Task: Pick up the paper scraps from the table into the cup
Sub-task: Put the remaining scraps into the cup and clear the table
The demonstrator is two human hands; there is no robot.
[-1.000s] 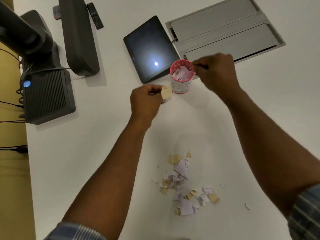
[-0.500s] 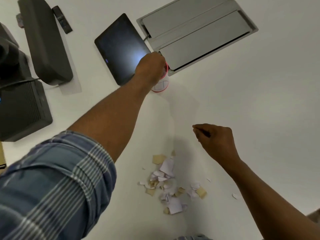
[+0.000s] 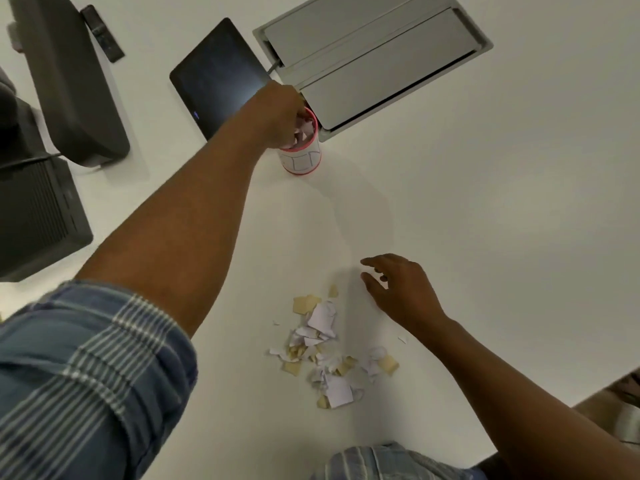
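A white cup (image 3: 302, 160) with a pink rim stands on the white table (image 3: 485, 220), with white and pink scraps showing inside. My left hand (image 3: 280, 112) reaches over its mouth with the fingers down in the cup; whether they still hold a scrap is hidden. A loose pile of white and tan paper scraps (image 3: 323, 351) lies near the front of the table. My right hand (image 3: 398, 289) hovers just to the right of the pile, fingers apart and holding nothing.
A dark tablet (image 3: 214, 77) lies left of the cup and a grey cable hatch (image 3: 374, 57) sits behind it. Dark monitor bases and a black box (image 3: 38, 216) fill the left side. A few tiny scraps (image 3: 401, 339) lie apart from the pile.
My left hand carried a tan scrap from beside the cup to its mouth and now dips inside. My right hand left the cup, dropped toward the pile and spread its fingers.
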